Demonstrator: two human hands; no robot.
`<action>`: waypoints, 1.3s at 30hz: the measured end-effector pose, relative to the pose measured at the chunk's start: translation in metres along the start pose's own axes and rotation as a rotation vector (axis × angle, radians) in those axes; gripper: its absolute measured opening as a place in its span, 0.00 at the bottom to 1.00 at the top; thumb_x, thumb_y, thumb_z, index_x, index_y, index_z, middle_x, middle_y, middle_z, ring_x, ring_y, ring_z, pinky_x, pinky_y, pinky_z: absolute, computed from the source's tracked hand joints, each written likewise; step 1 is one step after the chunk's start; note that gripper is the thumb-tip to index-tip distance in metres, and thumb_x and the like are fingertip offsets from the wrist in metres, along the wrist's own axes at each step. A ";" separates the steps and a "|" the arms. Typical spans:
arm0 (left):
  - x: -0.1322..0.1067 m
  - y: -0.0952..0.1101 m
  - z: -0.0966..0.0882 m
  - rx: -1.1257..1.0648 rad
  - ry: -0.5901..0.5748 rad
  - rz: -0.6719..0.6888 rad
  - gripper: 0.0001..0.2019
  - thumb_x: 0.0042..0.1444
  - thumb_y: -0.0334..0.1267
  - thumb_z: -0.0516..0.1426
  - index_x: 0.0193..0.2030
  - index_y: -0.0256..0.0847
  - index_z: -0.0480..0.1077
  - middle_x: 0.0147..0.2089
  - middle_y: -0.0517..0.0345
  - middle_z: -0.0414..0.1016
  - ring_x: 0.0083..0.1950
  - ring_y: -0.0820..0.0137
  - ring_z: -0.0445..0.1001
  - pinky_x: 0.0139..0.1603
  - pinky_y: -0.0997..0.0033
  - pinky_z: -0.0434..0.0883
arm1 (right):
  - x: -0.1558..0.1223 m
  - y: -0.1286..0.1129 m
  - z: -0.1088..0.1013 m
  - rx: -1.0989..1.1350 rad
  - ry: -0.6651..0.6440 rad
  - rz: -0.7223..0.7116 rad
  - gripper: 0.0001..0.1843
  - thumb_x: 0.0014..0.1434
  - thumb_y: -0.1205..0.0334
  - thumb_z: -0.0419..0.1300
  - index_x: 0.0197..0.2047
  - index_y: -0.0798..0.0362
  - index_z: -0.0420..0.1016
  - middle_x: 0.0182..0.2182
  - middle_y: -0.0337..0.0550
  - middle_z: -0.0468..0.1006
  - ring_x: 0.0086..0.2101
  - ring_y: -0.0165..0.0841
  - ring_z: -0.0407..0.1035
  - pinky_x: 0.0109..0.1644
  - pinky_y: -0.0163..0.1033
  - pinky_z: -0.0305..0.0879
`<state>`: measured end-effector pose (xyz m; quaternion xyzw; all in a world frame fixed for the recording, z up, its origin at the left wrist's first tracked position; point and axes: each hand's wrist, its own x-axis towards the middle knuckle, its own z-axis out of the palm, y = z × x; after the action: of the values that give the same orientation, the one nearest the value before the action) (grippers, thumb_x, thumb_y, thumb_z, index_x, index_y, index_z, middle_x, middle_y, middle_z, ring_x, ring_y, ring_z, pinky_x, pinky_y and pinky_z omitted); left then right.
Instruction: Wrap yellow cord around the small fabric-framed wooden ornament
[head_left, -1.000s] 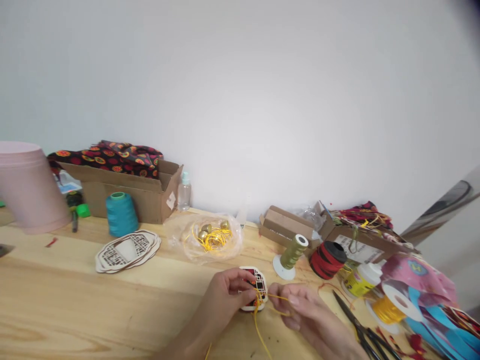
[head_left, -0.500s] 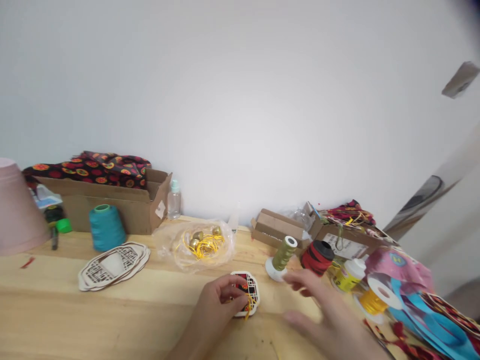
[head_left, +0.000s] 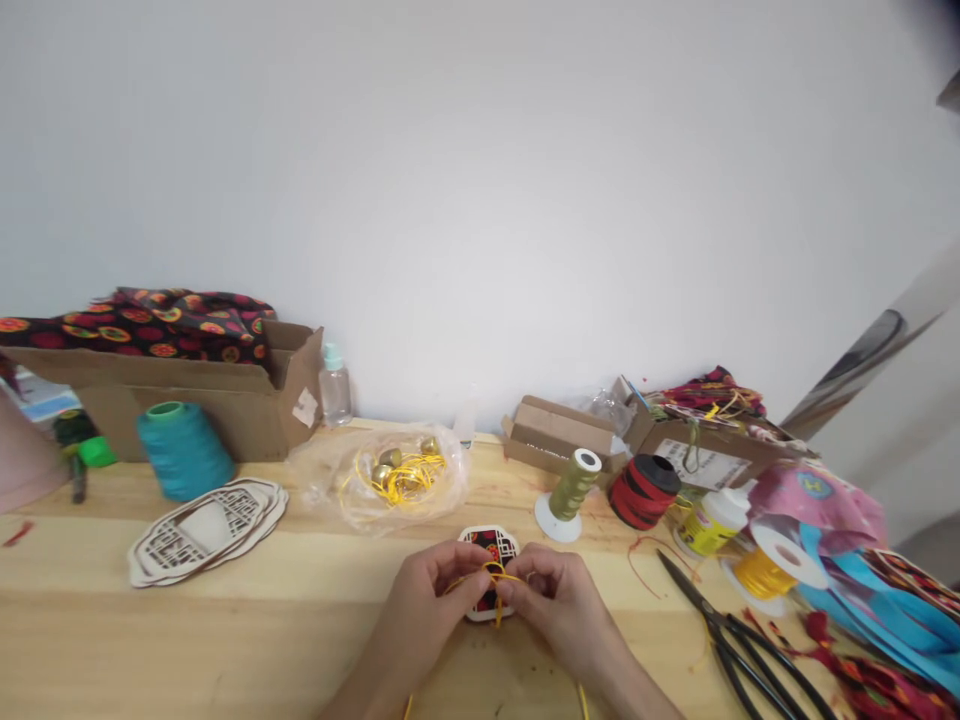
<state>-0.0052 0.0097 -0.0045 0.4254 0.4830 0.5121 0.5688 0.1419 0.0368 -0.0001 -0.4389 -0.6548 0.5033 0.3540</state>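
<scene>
A small white lattice ornament (head_left: 493, 548) with red and black fabric behind it lies on the wooden table (head_left: 225, 620) near the front edge. My left hand (head_left: 431, 595) and my right hand (head_left: 551, 595) meet over it, each pinching a thin yellow cord (head_left: 491, 574) that loops across the ornament. The cord's loose ends trail down toward the table's front edge. Both hands have their fingers closed.
A plastic bag of gold bells and yellow cord (head_left: 394, 470), a stack of lattice cutouts (head_left: 206, 525), a teal spool (head_left: 180, 450), an olive spool (head_left: 574, 485), a red spool (head_left: 645, 490), black scissors (head_left: 731, 635) and cardboard boxes (head_left: 187, 400) surround the hands.
My right hand, which had swung out toward the spools half a second ago, has come back to the ornament and pinched the cord. The view has shifted slightly right.
</scene>
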 end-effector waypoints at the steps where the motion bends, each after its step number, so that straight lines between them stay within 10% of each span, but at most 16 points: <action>1: 0.000 0.001 0.001 0.019 -0.019 -0.020 0.05 0.41 0.33 0.58 0.28 0.35 0.71 0.24 0.58 0.75 0.28 0.71 0.70 0.31 0.74 0.65 | 0.000 -0.001 0.000 0.070 -0.018 0.014 0.11 0.42 0.57 0.61 0.21 0.58 0.71 0.18 0.35 0.63 0.19 0.23 0.54 0.20 0.28 0.50; 11: -0.004 0.006 0.007 0.368 0.062 -0.043 0.10 0.40 0.40 0.58 0.26 0.35 0.74 0.12 0.70 0.54 0.17 0.79 0.52 0.17 0.80 0.49 | 0.000 -0.007 -0.006 0.154 -0.045 0.060 0.08 0.43 0.60 0.60 0.22 0.58 0.73 0.19 0.36 0.66 0.21 0.24 0.60 0.24 0.29 0.56; 19: -0.002 0.006 0.007 0.304 0.064 -0.092 0.10 0.38 0.41 0.60 0.27 0.36 0.74 0.21 0.60 0.73 0.24 0.72 0.67 0.23 0.78 0.61 | -0.004 -0.008 -0.007 -0.121 0.016 -0.041 0.07 0.46 0.65 0.57 0.24 0.57 0.74 0.19 0.37 0.65 0.21 0.24 0.57 0.22 0.28 0.52; 39: -0.004 0.018 0.012 0.150 0.066 -0.234 0.08 0.36 0.38 0.61 0.24 0.36 0.74 0.22 0.59 0.77 0.24 0.71 0.71 0.26 0.78 0.65 | -0.005 -0.011 -0.008 -0.242 0.056 -0.138 0.08 0.47 0.66 0.55 0.28 0.54 0.77 0.17 0.35 0.60 0.19 0.24 0.54 0.21 0.29 0.49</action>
<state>0.0033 0.0077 0.0160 0.3904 0.5848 0.4185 0.5749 0.1488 0.0336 0.0120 -0.4461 -0.7292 0.3828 0.3503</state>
